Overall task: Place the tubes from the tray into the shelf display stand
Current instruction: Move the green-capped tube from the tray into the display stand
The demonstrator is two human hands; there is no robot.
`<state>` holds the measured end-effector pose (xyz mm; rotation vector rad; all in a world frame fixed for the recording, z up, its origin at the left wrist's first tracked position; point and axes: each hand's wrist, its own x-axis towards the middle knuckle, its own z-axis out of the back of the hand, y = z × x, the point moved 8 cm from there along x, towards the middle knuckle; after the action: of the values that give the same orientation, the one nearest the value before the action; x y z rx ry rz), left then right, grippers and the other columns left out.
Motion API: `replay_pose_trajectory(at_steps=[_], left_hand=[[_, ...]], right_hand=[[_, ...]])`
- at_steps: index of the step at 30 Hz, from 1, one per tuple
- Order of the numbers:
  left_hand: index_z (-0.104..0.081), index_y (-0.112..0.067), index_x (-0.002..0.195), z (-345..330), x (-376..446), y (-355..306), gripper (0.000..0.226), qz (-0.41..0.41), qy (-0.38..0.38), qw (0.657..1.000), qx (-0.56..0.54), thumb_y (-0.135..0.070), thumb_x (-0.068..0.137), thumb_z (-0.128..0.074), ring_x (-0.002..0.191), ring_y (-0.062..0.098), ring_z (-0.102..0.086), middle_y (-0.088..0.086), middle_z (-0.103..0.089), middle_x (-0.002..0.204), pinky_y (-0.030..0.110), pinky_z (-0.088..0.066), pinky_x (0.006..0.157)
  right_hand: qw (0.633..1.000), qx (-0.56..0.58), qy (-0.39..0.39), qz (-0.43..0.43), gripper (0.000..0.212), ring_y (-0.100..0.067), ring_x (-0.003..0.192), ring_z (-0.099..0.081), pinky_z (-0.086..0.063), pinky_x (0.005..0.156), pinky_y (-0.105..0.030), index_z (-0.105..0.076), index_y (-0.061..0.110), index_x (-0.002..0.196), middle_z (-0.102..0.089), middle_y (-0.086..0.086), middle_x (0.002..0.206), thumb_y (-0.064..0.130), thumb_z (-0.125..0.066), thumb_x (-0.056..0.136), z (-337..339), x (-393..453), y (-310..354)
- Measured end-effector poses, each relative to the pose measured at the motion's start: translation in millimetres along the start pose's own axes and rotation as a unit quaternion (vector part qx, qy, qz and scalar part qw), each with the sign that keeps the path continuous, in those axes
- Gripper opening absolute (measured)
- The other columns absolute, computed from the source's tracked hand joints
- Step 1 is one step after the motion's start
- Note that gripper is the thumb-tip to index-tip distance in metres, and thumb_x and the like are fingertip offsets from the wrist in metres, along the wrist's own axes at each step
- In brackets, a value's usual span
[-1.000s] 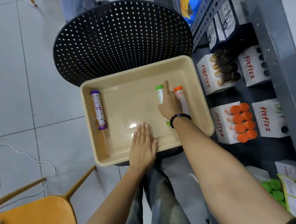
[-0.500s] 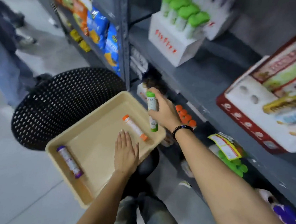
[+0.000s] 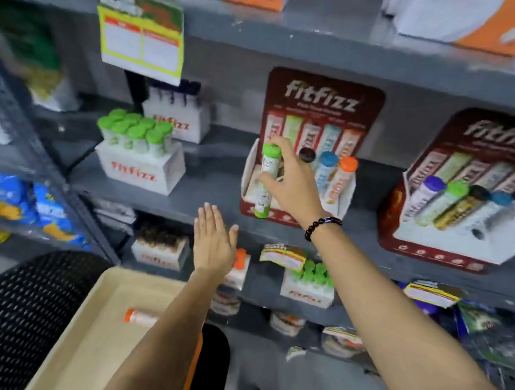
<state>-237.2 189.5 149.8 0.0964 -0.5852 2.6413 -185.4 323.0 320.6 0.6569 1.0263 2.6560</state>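
My right hand grips a green-capped tube, held upright in front of the left side of a red fitfizz display stand on the grey shelf. The stand holds a dark-capped, a blue-capped and an orange-capped tube. My left hand hovers flat and open below the shelf edge, holding nothing. The beige tray lies at the bottom left with an orange-capped tube in it, partly hidden by my left forearm.
A second fitfizz stand with several tubes stands to the right. A white box of green-capped tubes sits on the same shelf at left. Lower shelves hold more white boxes. A black perforated chair back is at the lower left.
My right hand lifted the green-capped tube out of the tray and up to the red display stand. My left hand left the tray and rose. The view swung up to the shelves.
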Motion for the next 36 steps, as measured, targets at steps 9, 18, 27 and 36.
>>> replay_pose_trajectory(at_steps=[9, 18, 27, 36], left_hand=[[0.003, 0.004, 0.146, -35.4, 36.0, -5.0, 0.072, 0.004, 0.13, 0.988, 0.084, -0.048, 0.099, -0.015, 0.143, 0.031, 0.004, 0.021, 0.004, 0.155, 0.04, 0.002, 0.117], [0.007, -0.002, 0.147, -34.6, 29.9, -4.6, 0.075, -0.016, 0.137, 0.981, 0.137, -0.054, 0.095, -0.007, 0.143, 0.03, 0.008, 0.017, 0.007, 0.156, 0.038, 0.006, 0.115], [0.006, -0.003, 0.148, -33.7, 29.9, -5.2, 0.075, -0.016, 0.139, 0.98, 0.139, -0.054, 0.095, -0.008, 0.143, 0.03, 0.007, 0.017, 0.006, 0.156, 0.038, 0.005, 0.115], [0.006, -0.003, 0.148, -33.5, 30.1, -4.9, 0.075, -0.017, 0.137, 0.98, 0.141, -0.055, 0.095, -0.008, 0.143, 0.03, 0.007, 0.017, 0.006, 0.156, 0.037, 0.005, 0.114]], right_hand=[[0.997, 0.032, -0.048, -0.05, 0.058, -0.018, 0.078, -0.064, -0.055, 0.067, -0.033, -0.037, 0.023, 0.131, -0.067, -0.005, 0.091, 0.014, -0.064, 0.081, 45.8, 33.0, -7.2], [0.994, -0.008, 0.083, -0.073, 0.041, -0.018, 0.094, -0.059, -0.048, 0.074, -0.028, -0.06, 0.015, 0.112, -0.062, -0.001, 0.102, 0.011, -0.073, 0.073, 45.0, 68.3, -5.4], [0.989, -0.086, 0.09, -0.083, 0.03, -0.016, 0.084, -0.053, -0.041, 0.06, -0.022, -0.064, 0.017, 0.096, -0.056, 0.0, 0.097, 0.01, -0.072, 0.069, 56.0, 79.1, 1.2], [0.968, -0.205, 0.116, -0.082, 0.032, -0.029, 0.118, -0.05, -0.042, 0.08, -0.027, -0.069, 0.016, 0.096, -0.051, -0.01, 0.133, -0.01, -0.06, 0.079, 49.9, 78.3, 6.0]])
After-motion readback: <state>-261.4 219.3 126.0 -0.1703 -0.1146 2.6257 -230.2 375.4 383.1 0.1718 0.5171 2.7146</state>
